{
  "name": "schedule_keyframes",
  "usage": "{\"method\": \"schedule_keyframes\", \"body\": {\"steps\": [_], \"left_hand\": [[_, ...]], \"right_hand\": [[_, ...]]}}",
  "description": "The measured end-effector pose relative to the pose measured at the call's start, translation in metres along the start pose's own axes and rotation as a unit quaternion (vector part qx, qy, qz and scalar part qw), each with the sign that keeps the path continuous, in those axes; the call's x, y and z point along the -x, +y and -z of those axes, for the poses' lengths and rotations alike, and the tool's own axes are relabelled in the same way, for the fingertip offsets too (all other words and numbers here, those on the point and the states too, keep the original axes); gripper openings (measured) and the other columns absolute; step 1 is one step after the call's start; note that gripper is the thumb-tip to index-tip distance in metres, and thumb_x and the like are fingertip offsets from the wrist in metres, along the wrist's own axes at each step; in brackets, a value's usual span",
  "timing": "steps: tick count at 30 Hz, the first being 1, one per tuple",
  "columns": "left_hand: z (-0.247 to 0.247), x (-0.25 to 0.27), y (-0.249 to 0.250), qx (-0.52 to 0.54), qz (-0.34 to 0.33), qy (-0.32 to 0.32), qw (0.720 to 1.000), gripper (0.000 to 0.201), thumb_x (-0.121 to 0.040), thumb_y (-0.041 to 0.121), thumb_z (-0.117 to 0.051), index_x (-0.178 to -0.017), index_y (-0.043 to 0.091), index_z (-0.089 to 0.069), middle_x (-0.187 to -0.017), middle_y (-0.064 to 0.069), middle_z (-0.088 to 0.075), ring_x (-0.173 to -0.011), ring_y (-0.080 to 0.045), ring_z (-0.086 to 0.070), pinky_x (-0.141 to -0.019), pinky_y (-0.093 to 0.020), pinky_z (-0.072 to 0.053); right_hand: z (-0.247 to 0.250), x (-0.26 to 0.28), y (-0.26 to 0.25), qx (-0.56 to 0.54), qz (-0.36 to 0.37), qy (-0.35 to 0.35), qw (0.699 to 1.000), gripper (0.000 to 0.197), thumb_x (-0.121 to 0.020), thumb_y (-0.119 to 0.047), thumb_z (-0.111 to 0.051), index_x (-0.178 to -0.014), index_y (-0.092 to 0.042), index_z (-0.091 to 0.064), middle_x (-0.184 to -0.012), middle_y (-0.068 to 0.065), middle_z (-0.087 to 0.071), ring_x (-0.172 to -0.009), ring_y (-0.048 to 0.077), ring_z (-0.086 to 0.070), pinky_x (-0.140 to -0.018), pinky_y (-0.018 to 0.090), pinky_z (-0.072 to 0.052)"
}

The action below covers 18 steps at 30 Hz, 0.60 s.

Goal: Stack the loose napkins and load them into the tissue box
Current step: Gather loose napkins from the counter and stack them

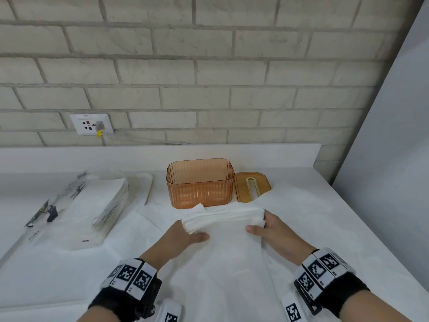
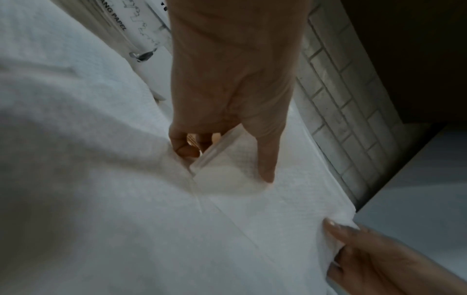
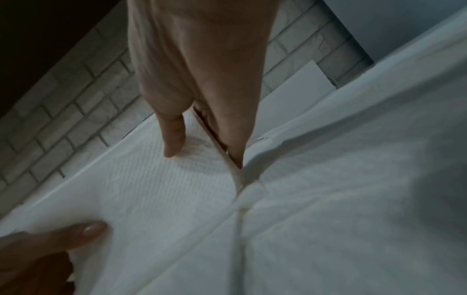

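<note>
Napkins, white and gathered into a stack, sit on the white counter just in front of the tissue box, held at both ends. We grip the stack's left end with our left hand: thumb laid on top, the other fingers curled under the edge, as the left wrist view shows. Our right hand takes the right end the same way, thumb on top and fingers along and under the edge. The layered edge of the stack shows between thumb and fingers in both wrist views. Whether the stack is lifted or resting on the sheets below, we cannot tell.

More loose white sheets spread flat under and around the stack, reaching toward the near edge of the counter.

Tissue box: amber, translucent, ribbed, upright and open at the top. Its lid, same amber with a slot in it, is just beside the box on the right, tilted, near edge partly under a sheet.

Left of the work area: a clear plastic packet of napkins, printed wrapper, lying on a white tray.

Behind: pale brick wall, with a wall socket carrying one plug.
</note>
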<state>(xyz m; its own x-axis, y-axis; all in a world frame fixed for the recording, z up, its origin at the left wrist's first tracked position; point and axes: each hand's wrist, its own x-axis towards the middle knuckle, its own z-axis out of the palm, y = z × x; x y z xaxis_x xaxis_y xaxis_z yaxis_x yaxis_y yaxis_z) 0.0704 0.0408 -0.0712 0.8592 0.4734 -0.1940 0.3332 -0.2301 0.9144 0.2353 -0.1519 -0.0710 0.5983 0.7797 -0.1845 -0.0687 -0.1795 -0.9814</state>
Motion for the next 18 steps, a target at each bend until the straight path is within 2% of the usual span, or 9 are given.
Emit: {"method": "schedule_keyframes", "body": {"steps": [2, 4, 5, 7, 9, 11, 14, 16, 18], "left_hand": [[-0.001, -0.001, -0.003, 0.01, -0.002, 0.007, 1.0, 0.03, -0.081, 0.025, -0.074, -0.109, 0.018, -0.067, -0.096, -0.001, -0.073, -0.077, -0.009, -0.067, -0.057, -0.013, -0.044], [-0.002, 0.0, -0.003, 0.013, 0.002, 0.012, 1.0, 0.025, -0.081, 0.027, -0.074, -0.104, 0.018, -0.068, -0.092, 0.0, -0.073, -0.074, -0.01, -0.067, -0.054, -0.013, -0.044], [-0.003, -0.001, -0.003, 0.019, 0.002, 0.014, 1.0, 0.024, -0.081, 0.026, -0.074, -0.103, 0.02, -0.068, -0.093, 0.001, -0.073, -0.076, -0.01, -0.067, -0.057, -0.014, -0.046], [-0.002, 0.0, 0.001, 0.038, -0.009, 0.029, 0.999, 0.024, -0.081, 0.025, -0.074, -0.104, 0.023, -0.066, -0.097, 0.002, -0.072, -0.088, -0.014, -0.068, -0.07, -0.02, -0.052], [0.002, 0.0, 0.007, 0.047, -0.027, 0.063, 0.997, 0.026, -0.081, 0.023, -0.073, -0.106, 0.02, -0.066, -0.1, 0.002, -0.071, -0.092, -0.015, -0.067, -0.078, -0.025, -0.054], [0.008, 0.0, 0.011, 0.065, -0.048, 0.08, 0.994, 0.032, -0.081, 0.022, -0.073, -0.112, 0.016, -0.066, -0.104, 0.001, -0.071, -0.096, -0.014, -0.067, -0.081, -0.026, -0.054], [0.014, 0.002, 0.011, 0.051, -0.084, 0.056, 0.994, 0.041, -0.08, 0.019, -0.075, -0.119, 0.02, -0.063, -0.11, 0.005, -0.07, -0.101, -0.009, -0.066, -0.084, -0.022, -0.052], [0.014, 0.001, 0.005, 0.014, -0.059, 0.037, 0.997, 0.045, -0.075, 0.025, -0.08, -0.118, 0.022, -0.065, -0.108, 0.002, -0.071, -0.102, -0.016, -0.066, -0.088, -0.031, -0.052], [0.011, 0.003, -0.003, -0.01, -0.025, 0.019, 0.999, 0.049, -0.066, 0.039, -0.082, -0.111, 0.026, -0.068, -0.102, -0.006, -0.073, -0.093, -0.022, -0.068, -0.081, -0.037, -0.052]], "right_hand": [[0.002, -0.003, 0.001, 0.007, -0.009, -0.005, 1.0, 0.043, -0.079, -0.01, -0.073, -0.119, -0.015, -0.057, -0.115, 0.004, -0.068, -0.107, 0.022, -0.065, -0.099, 0.043, -0.048], [0.003, -0.006, 0.002, 0.025, -0.016, -0.008, 1.0, 0.051, -0.073, -0.013, -0.079, -0.119, -0.015, -0.057, -0.114, 0.004, -0.069, -0.106, 0.022, -0.065, -0.099, 0.044, -0.048], [0.003, -0.007, 0.002, 0.037, -0.019, -0.008, 0.999, 0.05, -0.072, -0.013, -0.079, -0.118, -0.014, -0.058, -0.113, 0.004, -0.069, -0.106, 0.021, -0.065, -0.099, 0.044, -0.048], [0.002, -0.008, -0.003, 0.049, -0.016, -0.008, 0.999, 0.041, -0.077, -0.01, -0.075, -0.116, -0.011, -0.061, -0.111, 0.005, -0.07, -0.104, 0.021, -0.066, -0.098, 0.042, -0.049], [-0.001, -0.009, -0.016, 0.048, 0.007, -0.005, 0.999, 0.035, -0.08, -0.007, -0.071, -0.113, -0.012, -0.062, -0.111, 0.004, -0.069, -0.101, 0.016, -0.066, -0.09, 0.03, -0.053], [-0.004, -0.01, -0.032, 0.048, 0.034, -0.007, 0.998, 0.034, -0.081, -0.004, -0.069, -0.112, -0.013, -0.06, -0.105, -0.002, -0.069, -0.094, 0.007, -0.066, -0.078, 0.017, -0.054], [-0.005, -0.011, -0.044, 0.07, 0.052, -0.018, 0.996, 0.036, -0.081, -0.004, -0.069, -0.113, -0.016, -0.06, -0.099, -0.012, -0.068, -0.088, -0.004, -0.066, -0.073, 0.009, -0.05], [-0.003, -0.011, -0.038, 0.094, 0.041, -0.028, 0.994, 0.039, -0.079, -0.005, -0.072, -0.114, -0.017, -0.059, -0.101, -0.009, -0.069, -0.092, 0.001, -0.066, -0.077, 0.013, -0.05], [-0.002, -0.01, -0.024, 0.12, 0.025, -0.031, 0.992, 0.046, -0.076, -0.006, -0.075, -0.117, -0.018, -0.058, -0.107, -0.003, -0.068, -0.1, 0.011, -0.065, -0.082, 0.016, -0.049]]}}
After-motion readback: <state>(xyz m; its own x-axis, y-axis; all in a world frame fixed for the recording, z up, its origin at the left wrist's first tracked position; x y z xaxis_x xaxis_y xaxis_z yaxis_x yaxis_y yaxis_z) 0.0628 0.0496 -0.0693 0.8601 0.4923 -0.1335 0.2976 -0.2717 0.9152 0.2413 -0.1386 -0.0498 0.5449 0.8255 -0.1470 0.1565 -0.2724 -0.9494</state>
